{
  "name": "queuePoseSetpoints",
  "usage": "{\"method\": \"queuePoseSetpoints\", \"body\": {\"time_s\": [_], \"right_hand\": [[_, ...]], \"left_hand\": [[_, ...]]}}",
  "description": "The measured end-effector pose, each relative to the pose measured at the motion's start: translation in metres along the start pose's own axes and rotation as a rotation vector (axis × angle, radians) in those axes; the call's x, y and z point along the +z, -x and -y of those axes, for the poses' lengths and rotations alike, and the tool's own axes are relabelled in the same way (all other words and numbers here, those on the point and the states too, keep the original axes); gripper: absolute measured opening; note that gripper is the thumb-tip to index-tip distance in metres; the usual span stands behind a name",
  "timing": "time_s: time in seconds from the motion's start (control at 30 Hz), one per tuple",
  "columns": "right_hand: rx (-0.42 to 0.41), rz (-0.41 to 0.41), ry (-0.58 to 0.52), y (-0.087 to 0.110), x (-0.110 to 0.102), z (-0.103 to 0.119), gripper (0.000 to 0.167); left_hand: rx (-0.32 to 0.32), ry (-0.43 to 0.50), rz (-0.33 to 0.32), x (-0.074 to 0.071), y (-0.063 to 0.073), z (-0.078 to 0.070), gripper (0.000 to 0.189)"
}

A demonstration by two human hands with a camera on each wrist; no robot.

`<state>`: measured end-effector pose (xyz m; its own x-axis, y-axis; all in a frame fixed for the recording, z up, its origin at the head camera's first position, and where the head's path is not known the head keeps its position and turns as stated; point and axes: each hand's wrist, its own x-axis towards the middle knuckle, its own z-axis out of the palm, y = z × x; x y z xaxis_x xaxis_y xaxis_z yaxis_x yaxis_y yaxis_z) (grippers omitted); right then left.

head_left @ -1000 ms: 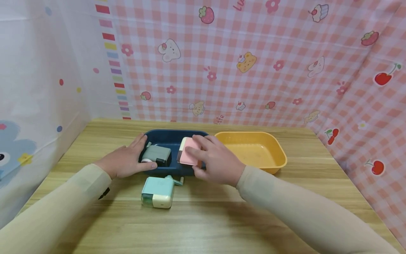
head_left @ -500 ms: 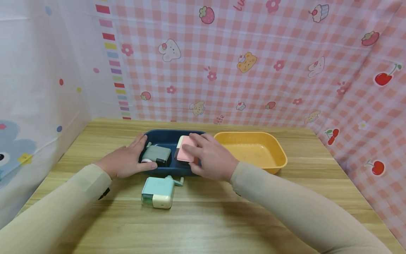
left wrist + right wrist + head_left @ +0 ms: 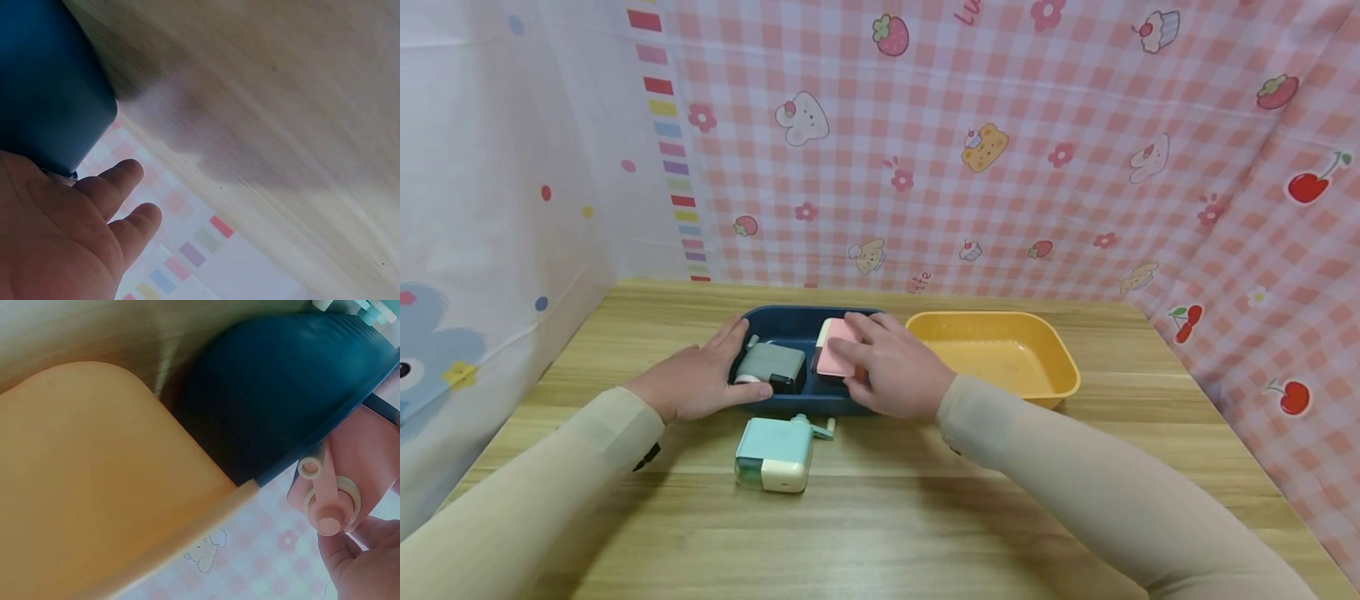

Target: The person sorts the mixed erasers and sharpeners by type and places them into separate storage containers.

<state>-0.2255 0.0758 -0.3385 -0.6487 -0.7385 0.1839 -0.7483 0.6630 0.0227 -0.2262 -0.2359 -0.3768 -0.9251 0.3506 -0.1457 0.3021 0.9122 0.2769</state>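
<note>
My right hand [image 3: 906,371] grips a pink crank pencil sharpener [image 3: 838,348] at the right part of a navy blue bin [image 3: 808,405]. Its pink crank [image 3: 326,494] shows in the right wrist view, close to the bin's rim. My left hand [image 3: 692,379] rests against the bin's left end with straight, spread fingers [image 3: 115,187], the thumb along the near rim. Inside the bin, beside that hand, lies a grey-green crank sharpener [image 3: 772,365] with a black part. In front of the bin a mint green sharpener [image 3: 772,452] lies on the table, its crank pointing right.
A yellow bin [image 3: 1000,367] stands directly right of the navy one, their rims close together. The wooden table [image 3: 880,517] ends at a pink checked cloth [image 3: 925,167] behind, with more cloth at both sides.
My right hand has moved slightly left with the pink sharpener, which now sits farther over the bin's inside. My left hand and the other sharpeners have stayed put.
</note>
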Motion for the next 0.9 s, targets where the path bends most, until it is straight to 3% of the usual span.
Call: {"method": "queuePoseSetpoints", "body": {"time_s": [0.47, 0.9], "right_hand": [[0.037, 0.092, -0.027, -0.010, 0.003, -0.003, 0.052], [0.091, 0.172, -0.123, -0.016, 0.006, -0.004, 0.052]], "left_hand": [[0.003, -0.003, 0.003, -0.001, 0.000, 0.000, 0.122], [0.004, -0.001, 0.001, -0.001, 0.000, 0.000, 0.122]]}}
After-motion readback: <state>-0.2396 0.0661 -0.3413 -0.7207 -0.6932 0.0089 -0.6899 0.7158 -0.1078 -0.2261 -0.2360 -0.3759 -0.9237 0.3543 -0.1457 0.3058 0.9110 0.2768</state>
